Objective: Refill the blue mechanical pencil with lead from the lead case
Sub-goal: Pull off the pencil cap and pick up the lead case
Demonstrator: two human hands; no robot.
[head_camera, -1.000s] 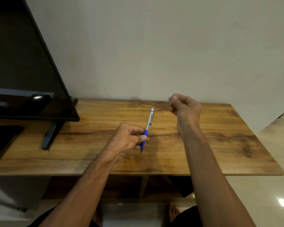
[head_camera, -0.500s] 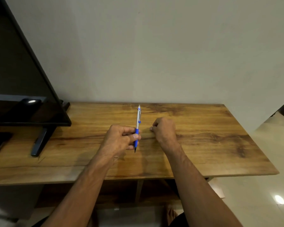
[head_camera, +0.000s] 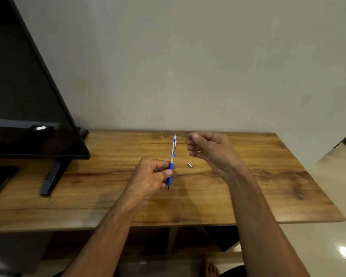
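Blue mechanical pencil (head_camera: 172, 151) stands near-upright, tip down, in the left hand's (head_camera: 150, 176) tight grip. Right hand (head_camera: 212, 150) hovers by its top, grip loose, seemingly empty. A metal cap (head_camera: 190, 165) lies on the tabletop (head_camera: 268, 176). Next, pull the white eraser (head_camera: 175, 135) straight out without bending; lead case unseen.

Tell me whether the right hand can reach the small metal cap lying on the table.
Probably yes: the metal cap lies bare on the table close by the empty right hand, nothing between them.
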